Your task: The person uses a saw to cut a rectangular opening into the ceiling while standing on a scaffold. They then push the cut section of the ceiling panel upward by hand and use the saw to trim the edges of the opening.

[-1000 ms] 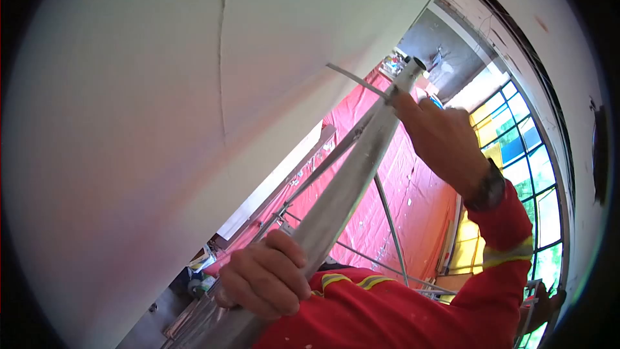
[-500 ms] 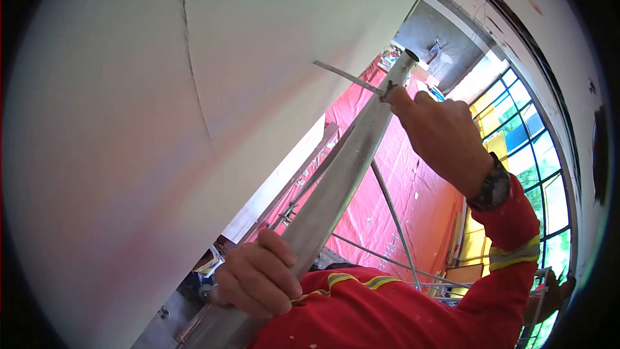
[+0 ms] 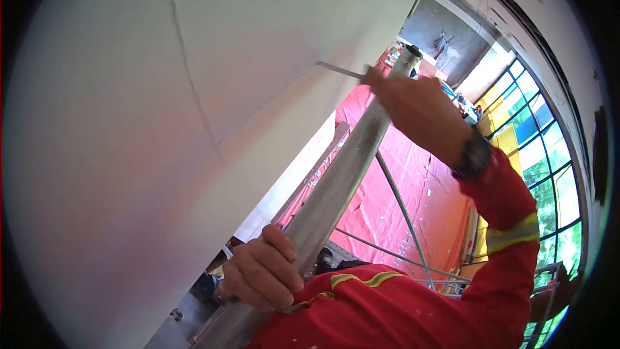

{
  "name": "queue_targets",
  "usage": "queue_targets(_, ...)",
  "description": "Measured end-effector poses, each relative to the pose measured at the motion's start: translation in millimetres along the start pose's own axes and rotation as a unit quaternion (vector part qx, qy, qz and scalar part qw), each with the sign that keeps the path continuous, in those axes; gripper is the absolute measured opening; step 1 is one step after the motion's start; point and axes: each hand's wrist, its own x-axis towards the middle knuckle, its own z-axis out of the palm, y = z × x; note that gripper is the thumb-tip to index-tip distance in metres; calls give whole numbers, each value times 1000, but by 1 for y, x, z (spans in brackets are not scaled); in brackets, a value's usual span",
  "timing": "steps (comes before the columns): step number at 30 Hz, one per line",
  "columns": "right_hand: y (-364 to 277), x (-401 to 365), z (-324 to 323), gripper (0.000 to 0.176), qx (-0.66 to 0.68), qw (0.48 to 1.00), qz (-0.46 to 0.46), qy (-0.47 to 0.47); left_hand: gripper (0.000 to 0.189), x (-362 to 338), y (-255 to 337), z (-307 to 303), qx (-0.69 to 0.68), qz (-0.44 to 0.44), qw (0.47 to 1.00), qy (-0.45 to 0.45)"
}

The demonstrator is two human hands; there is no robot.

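Note:
My right hand (image 3: pixel 420 113), with a dark watch at its wrist, is closed around the end of a thin metal blade (image 3: pixel 340 70). The blade's tip meets the pale board-like surface (image 3: pixel 129 123) on the left, where a faint line runs down from the tip towards a longer dark crack (image 3: pixel 183 52). Lower down, my left hand (image 3: pixel 261 271) has its fingers curled on a thick grey metal pole (image 3: pixel 342 178). The pole slants up to the right and passes behind my right hand; my left thumb is hidden.
Thin scaffold bars (image 3: pixel 403 203) cross behind the pole. Pink-red sheeting (image 3: pixel 420 187) spreads out below. A dark-framed window (image 3: pixel 542 148) stands at right, beside yellow panels (image 3: pixel 504 116). Several small items lie beyond the pole's top.
My right hand has moved slightly left and down, and less of the blade now shows. The left hand stays on the pole. The whole view has shifted a little.

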Motion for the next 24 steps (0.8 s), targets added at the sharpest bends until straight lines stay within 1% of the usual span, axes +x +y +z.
queue_targets(1, 3, 12, 13, 25, 27, 999, -21, 30, 32, -1, 2, -2, 0, -5, 1000, 4)
queue_targets(3, -4, 37, 23, 25, 17, 997, -43, 69, 35, -6, 5, -3, 2, -8, 1000, 20)
queue_targets(4, -6, 43, 25, 24, 13, 994, -60, 86, 36, -4, 5, -5, 4, -10, 1000, 1)
queue_targets(6, -5, 16, 13, 24, 13, 997, -39, 64, 38, -10, 8, -1, 7, -31, 999, -34)
queue_targets(7, -5, 6, 3, 23, 12, 998, -28, 55, 38, -10, 8, 1, 7, -26, 999, -24)
queue_targets(8, -1, -10, -2, 22, 11, 1000, -5, 8, 38, -9, 7, 4, 7, -22, 1000, -16)
queue_targets(10, -5, -49, -28, 22, -32, 998, 33, -42, 37, -11, 8, 4, -6, -22, 1000, -9)
queue_targets(11, -5, -56, -36, 22, -56, 995, 48, -62, 36, -11, 6, 3, -17, -21, 1000, -15)
queue_targets(12, -3, -49, -32, 23, -36, 999, 27, -24, 35, -10, 5, 2, -29, -22, 999, -22)
queue_targets(14, 0, -26, -9, 23, 11, 999, -10, 43, 35, -13, 10, 5, 10, -11, 1000, 2)
queue_targets(16, -6, 26, 14, 24, 69, 993, -43, 87, 36, -14, 11, 7, 32, -4, 999, 10)
queue_targets(18, 0, 26, 10, 24, 48, 994, -49, 85, 38, -13, 14, 4, 41, -9, 999, 2)
queue_targets(19, -3, 21, 10, 24, 46, 995, -49, 78, 38, -14, 15, 9, 38, -5, 999, 23)
queue_targets(20, -1, 5, -2, 24, 50, 997, -25, 59, 39, -16, 14, 16, 36, -2, 998, 46)
queue_targets(21, 0, -12, -16, 24, 22, 1000, 3, 16, 40, -15, 11, 17, 33, 10, 997, 63)
queue_targets(23, -4, -39, -35, 25, -34, 995, 60, -69, 39, -15, 13, 15, 28, -4, 998, 48)
queue_targets(24, -2, -37, -34, 25, -26, 996, 56, -62, 39, -13, 12, 12, 26, -6, 999, 38)
